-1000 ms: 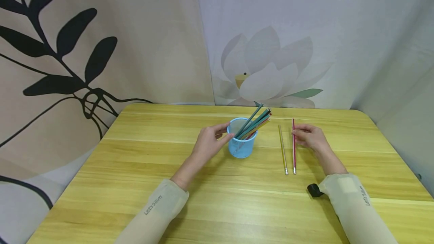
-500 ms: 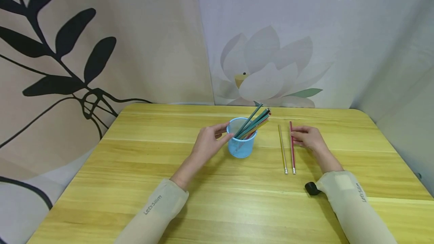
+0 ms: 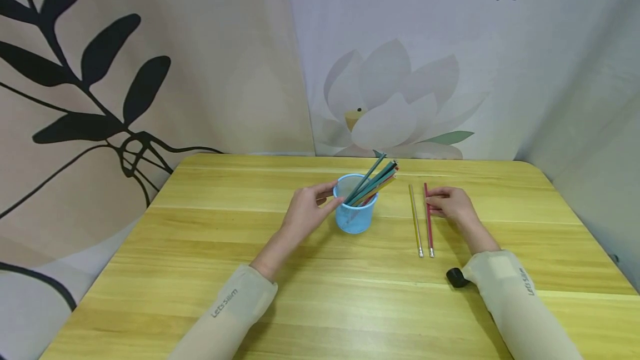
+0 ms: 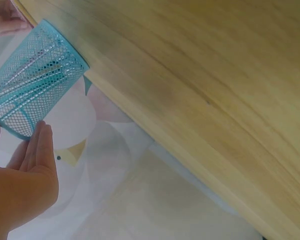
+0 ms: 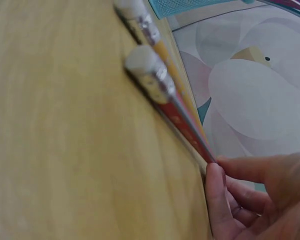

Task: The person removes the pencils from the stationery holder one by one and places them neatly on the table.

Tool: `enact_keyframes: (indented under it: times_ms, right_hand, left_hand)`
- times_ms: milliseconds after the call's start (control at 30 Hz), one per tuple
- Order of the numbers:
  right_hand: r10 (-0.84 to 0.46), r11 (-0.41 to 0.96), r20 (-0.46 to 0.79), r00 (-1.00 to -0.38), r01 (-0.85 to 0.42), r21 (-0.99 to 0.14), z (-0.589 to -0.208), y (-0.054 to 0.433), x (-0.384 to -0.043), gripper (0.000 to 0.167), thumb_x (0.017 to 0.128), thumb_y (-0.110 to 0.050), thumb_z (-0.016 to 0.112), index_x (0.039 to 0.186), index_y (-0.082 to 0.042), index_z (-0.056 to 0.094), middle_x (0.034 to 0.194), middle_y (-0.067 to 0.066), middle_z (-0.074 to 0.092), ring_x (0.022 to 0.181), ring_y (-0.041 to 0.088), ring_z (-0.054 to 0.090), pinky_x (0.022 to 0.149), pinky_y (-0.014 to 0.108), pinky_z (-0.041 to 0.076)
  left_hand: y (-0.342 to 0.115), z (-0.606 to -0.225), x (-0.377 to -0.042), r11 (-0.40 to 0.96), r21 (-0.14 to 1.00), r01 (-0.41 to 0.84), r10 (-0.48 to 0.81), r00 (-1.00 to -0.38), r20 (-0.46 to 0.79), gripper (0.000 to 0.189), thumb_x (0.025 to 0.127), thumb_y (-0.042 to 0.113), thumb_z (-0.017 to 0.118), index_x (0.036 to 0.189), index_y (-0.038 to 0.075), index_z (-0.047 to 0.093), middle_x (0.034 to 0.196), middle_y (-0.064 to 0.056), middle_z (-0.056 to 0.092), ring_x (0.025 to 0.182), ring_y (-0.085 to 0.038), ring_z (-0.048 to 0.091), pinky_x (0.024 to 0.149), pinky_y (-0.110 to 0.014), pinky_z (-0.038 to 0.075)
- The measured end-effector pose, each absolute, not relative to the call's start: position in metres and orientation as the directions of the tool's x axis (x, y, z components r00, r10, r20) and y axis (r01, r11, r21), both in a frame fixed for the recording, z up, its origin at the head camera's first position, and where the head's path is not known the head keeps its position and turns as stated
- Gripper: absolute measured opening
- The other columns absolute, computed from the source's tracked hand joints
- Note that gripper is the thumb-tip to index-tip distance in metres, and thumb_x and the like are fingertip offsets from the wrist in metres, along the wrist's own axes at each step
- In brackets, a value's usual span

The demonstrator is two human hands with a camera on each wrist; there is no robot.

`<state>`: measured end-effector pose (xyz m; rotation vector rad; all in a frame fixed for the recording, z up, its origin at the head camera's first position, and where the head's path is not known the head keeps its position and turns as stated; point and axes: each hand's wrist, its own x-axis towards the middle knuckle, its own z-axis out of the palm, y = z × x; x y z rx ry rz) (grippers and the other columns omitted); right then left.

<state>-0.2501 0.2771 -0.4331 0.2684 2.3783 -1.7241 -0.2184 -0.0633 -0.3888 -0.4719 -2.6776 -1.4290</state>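
My left hand (image 3: 309,210) holds the rim of a light-blue mesh pencil cup (image 3: 354,220) between thumb and fingers. Several pencils (image 3: 372,185), mostly dark green with a yellow one among them, lean to the right in the cup. In the left wrist view the mesh wall (image 4: 40,75) shows them through it. My right hand (image 3: 452,204) pinches a red pencil (image 3: 429,226) near its far end. Its white eraser (image 5: 142,60) points toward me, close over the table. Just left of it, nearly parallel, lies a yellow pencil (image 3: 415,221) with a white eraser too.
The wooden table (image 3: 200,288) reaches back to a printed curtain (image 3: 240,60) with leaves and a pale flower. A small black object (image 3: 456,278) sits at the right cuff. Both forearms wear light sleeves (image 3: 240,299).
My right hand has shifted left and slightly toward me with the red pencil, bringing it nearer the yellow one. The left hand stays on the cup.
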Motion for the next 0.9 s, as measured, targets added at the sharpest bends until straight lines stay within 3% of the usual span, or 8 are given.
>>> enact_keyframes:
  times_ms: [567,900]
  right_hand:
    - [0.063,0.423,-0.254,-0.965,0.256,-0.869,-0.4325,0.2746,-0.2515,0.041,0.099,-0.007,0.06,0.132,0.015,0.051,0.089,0.0,0.061,0.067,0.001,0.061,0.065,0.017,0.061]
    - [0.089,0.424,-0.24,-0.967,0.255,-0.869,-0.4328,0.2737,-0.2519,0.033,0.095,-0.004,0.063,0.124,0.013,0.057,0.083,-0.002,0.06,0.063,0.003,0.062,0.062,0.016,0.061]
  left_hand:
    - [-0.0634,-0.3918,-0.2196,0.526,0.792,0.311,0.238,-0.947,0.214,0.048,0.092,0.025,0.073,0.135,0.007,0.062,0.121,-0.013,0.072,0.113,-0.027,0.07,0.096,-0.037,0.06]
    - [-0.0629,-0.3919,-0.2197,0.529,0.788,0.315,0.241,-0.946,0.217,0.048,0.092,0.026,0.073,0.135,0.007,0.062,0.122,-0.013,0.072,0.114,-0.029,0.069,0.096,-0.036,0.059]
